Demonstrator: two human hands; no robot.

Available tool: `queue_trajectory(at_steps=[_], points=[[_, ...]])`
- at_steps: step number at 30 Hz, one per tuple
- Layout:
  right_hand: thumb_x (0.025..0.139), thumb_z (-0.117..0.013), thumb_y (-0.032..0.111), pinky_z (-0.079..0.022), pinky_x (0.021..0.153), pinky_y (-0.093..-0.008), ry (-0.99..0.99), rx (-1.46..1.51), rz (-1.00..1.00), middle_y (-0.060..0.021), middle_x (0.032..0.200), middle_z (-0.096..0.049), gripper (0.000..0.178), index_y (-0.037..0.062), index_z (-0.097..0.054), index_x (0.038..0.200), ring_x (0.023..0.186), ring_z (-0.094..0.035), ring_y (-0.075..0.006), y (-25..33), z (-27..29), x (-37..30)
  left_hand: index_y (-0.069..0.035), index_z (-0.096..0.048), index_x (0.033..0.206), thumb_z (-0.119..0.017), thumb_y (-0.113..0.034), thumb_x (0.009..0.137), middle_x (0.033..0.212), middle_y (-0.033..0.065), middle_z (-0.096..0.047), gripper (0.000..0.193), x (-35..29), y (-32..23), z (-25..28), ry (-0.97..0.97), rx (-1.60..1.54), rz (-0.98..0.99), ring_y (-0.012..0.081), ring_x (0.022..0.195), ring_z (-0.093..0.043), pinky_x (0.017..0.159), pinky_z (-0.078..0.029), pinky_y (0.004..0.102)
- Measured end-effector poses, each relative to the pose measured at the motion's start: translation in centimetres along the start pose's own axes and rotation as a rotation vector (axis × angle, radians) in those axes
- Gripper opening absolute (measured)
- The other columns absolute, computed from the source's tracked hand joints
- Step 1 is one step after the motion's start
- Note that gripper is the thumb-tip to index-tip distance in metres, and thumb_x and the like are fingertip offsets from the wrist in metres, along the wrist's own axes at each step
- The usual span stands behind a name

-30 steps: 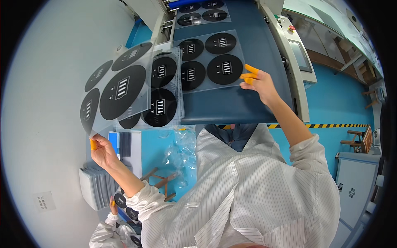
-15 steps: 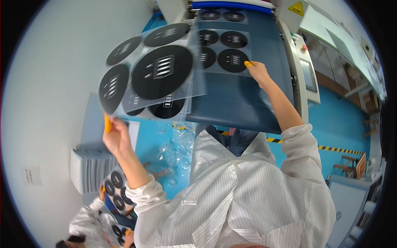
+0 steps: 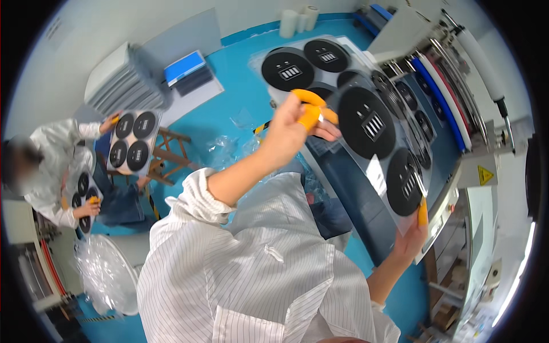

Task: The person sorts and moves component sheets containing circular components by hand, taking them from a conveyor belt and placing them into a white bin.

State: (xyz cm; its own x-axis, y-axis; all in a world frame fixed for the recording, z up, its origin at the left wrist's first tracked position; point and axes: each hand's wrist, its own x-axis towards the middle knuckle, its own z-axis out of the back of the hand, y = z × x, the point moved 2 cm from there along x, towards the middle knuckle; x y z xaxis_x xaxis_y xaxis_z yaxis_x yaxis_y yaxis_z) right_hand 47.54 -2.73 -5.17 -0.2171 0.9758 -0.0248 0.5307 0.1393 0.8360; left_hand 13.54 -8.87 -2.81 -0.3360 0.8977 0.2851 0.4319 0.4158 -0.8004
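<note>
Holding a disc-printed sheet [image 3: 132, 139], a co-worker [image 3: 46, 166] is well left of the left hand [image 3: 291, 126]. Between those two: grey slab stack [image 3: 123, 80], wooden stool [image 3: 170, 148], blue-topped pile [image 3: 186, 71], crumpled clear plastic [image 3: 223, 150] on the floor. Sheet pile [image 3: 289, 67], same sort of black discs, just beyond the left hand. Left hand has fingers part-curled, orange finger cots [image 3: 309, 117] on, right by the left edge of the clear sheet [image 3: 366, 123]; blurry, can't tell if it grips or only touches. Clear sheet with big black discs is tilted between the hands, above the conveyor belt [image 3: 343, 177]. Right hand [image 3: 412, 237] pinches its near corner, orange cot showing. More disc sheets [image 3: 424, 122] on the belt, beyond the right hand. Blue roller [image 3: 440, 103] farther past those. Control panel [image 3: 439, 223] just right of the right hand.
</note>
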Motion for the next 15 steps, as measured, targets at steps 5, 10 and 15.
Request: queue_trajectory(at_steps=[5, 10, 15], points=[[0.091, -0.035, 0.015, -0.029, 0.101, -0.0372, 0.150, 0.179, 0.003, -0.0156, 0.124, -0.045, 0.036, -0.0029, -0.040, 0.122, 0.116, -0.042, -0.0252, 1.9, 4.5, -1.7, -0.001, -0.044, 0.103, -0.038, -0.011, 0.091, 0.087, 0.0125, -0.056, 0.016, 0.6, 0.6, 1.4, 0.078, 0.252, 0.059, 0.0163, 0.072, -0.057, 0.066, -0.048, 0.0266], [0.091, -0.033, 0.011, -0.049, 0.083, -0.0304, -0.228, 0.103, 0.088, -0.0165, 0.114, -0.051, 0.032, -0.0026, -0.040, 0.118, 0.104, -0.052, -0.0226, 3.1, 6.6, -4.2, 0.001, -0.052, 0.097, -0.055, -0.012, 0.079, 0.083, 0.0149, -0.059, 0.022, 6.4, -0.6, 13.5, -0.536, 0.979, -0.331, 0.0220, 0.069, -0.058, 0.061, -0.046, 0.0321], [0.089, -0.037, 0.007, -0.048, 0.083, -0.0314, -0.073, 0.065, 0.137, -0.0151, 0.110, -0.053, 0.031, -0.0037, -0.040, 0.117, 0.102, -0.054, -0.0216, 3.5, 8.6, -7.0, 0.004, -0.057, 0.095, -0.058, -0.026, 0.079, 0.088, 0.0214, -0.061, 0.034, 8.9, -1.5, 19.2, -0.502, 1.401, -0.046, 0.0309, 0.079, -0.059, 0.071, -0.045, 0.0350]])
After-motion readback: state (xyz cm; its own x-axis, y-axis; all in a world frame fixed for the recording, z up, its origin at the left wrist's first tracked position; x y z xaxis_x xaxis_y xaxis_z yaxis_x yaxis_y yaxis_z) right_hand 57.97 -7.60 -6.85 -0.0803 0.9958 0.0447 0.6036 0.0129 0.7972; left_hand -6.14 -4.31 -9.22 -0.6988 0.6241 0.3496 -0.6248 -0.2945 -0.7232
